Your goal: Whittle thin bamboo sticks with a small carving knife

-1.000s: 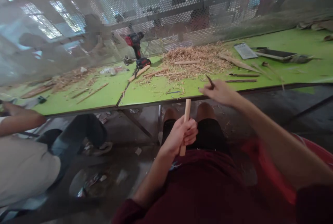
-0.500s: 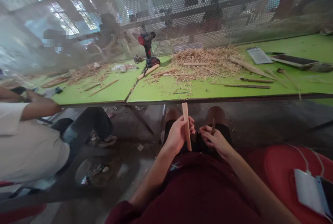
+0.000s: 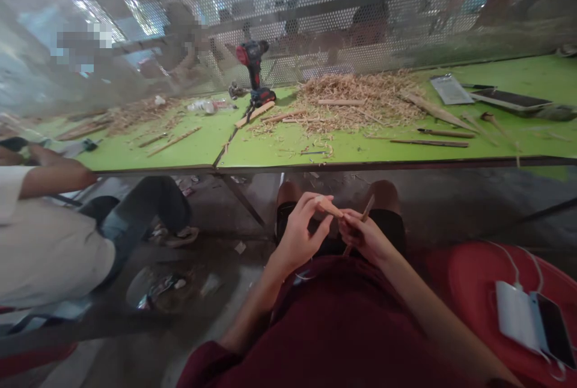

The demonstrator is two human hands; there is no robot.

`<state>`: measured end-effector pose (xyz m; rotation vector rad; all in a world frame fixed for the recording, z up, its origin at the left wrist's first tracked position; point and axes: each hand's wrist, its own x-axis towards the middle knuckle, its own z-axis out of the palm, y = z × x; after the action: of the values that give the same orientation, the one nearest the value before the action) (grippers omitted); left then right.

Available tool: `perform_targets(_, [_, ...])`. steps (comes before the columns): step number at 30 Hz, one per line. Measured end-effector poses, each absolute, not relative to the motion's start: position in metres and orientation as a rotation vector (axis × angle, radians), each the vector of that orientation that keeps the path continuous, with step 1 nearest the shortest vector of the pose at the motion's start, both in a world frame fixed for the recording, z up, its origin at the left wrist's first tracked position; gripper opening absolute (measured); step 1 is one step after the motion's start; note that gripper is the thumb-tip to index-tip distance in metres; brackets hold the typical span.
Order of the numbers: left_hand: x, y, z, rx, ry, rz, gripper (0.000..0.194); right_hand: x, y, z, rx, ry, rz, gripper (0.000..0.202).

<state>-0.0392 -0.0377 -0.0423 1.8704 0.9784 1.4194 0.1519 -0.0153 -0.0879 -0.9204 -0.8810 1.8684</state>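
Note:
Above my lap, just below the table's front edge, a pale wooden strip [image 3: 331, 207] lies slantwise between my hands. My left hand [image 3: 301, 231] has its fingertips curled about the strip's left end, with the thumb apart below. Fingers of my right hand [image 3: 367, 239] pinch the strip's right end. Also in the right hand is a thin brown stick-like tool [image 3: 368, 207], its upper end poking up past the fingers. The tool's lower part is mostly hidden by the hand, so its kind is unclear.
On the green table [image 3: 270, 156] are a heap of wood shavings [image 3: 369, 90], a cordless drill [image 3: 255, 72], thin-handled tools [image 3: 446, 133] and a phone-like tray [image 3: 511, 99]. A person [image 3: 49, 225] sits at left. A red stool [image 3: 469, 280] at right bears a power bank [image 3: 518, 316] and phone.
The wooden strip has turned from nearly upright to slanting across toward my right hand. My hands have come together, and the right fingers now touch the strip.

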Motion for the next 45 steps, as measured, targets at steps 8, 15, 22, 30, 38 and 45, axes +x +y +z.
perform_targets(8, [-0.055,-0.054,-0.055,1.630,0.938,1.153,0.024,0.180,-0.013,-0.082,-0.909,-0.884,1.598,0.034])
perform_targets(15, [-0.054,-0.051,-0.072,1.312,1.003,0.745,0.035,0.176,-0.015,-0.082,-0.954,-0.948,1.528,0.036])
perform_targets(22, [-0.035,-0.046,-0.096,0.835,0.710,0.673,0.042,0.168,-0.010,-0.073,-1.031,-1.079,1.354,0.042])
perform_targets(30, [-0.032,-0.041,-0.075,0.615,0.591,0.847,0.025,0.172,-0.007,-0.092,-1.194,-1.511,1.344,0.029])
perform_targets(38, [-0.031,-0.051,-0.061,0.563,0.581,0.931,0.026,0.170,-0.024,-0.059,-1.187,-1.744,0.912,0.026])
perform_targets(45, [-0.027,-0.055,-0.049,0.552,0.499,0.892,0.022,0.177,-0.030,-0.044,-1.062,-2.324,0.398,0.041])
